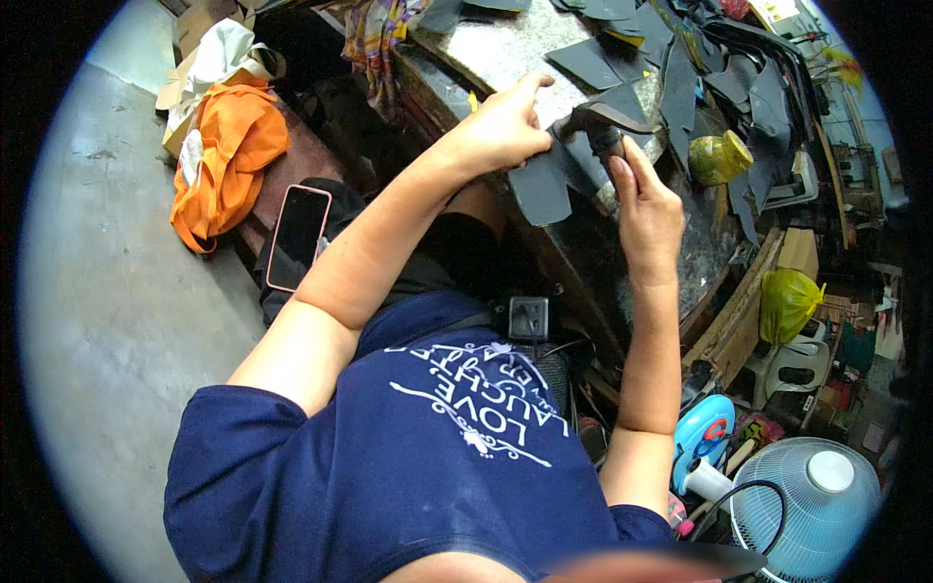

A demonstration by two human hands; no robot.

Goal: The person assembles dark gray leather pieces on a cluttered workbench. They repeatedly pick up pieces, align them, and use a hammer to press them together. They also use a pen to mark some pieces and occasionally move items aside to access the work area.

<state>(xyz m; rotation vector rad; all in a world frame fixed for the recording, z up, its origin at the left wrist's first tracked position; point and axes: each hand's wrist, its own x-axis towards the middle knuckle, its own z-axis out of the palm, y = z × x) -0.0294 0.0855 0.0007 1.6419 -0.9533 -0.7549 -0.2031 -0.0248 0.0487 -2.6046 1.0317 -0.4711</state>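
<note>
My right hand (649,209) is closed around the handle of a claw hammer (614,119). Its dark head lies crosswise above the worktable, with the face toward my left hand and the curved claw pointing right. My left hand (498,128) is over the table edge, index finger stretched forward and thumb apart from it; its other fingers are partly hidden. Just below that thumb, a flat dark grey sheet piece (540,189) juts over the near edge. Another dark grey piece (585,64) lies beyond the hammer on the pale, worn tabletop (491,49).
Dark offcuts (743,83) pile up at the table's far right, near a yellow jar (719,158). A phone (298,238) rests left of my lap, beside an orange cloth bag (233,146). A fan (807,505) and yellow plastic bag (789,306) are on the right.
</note>
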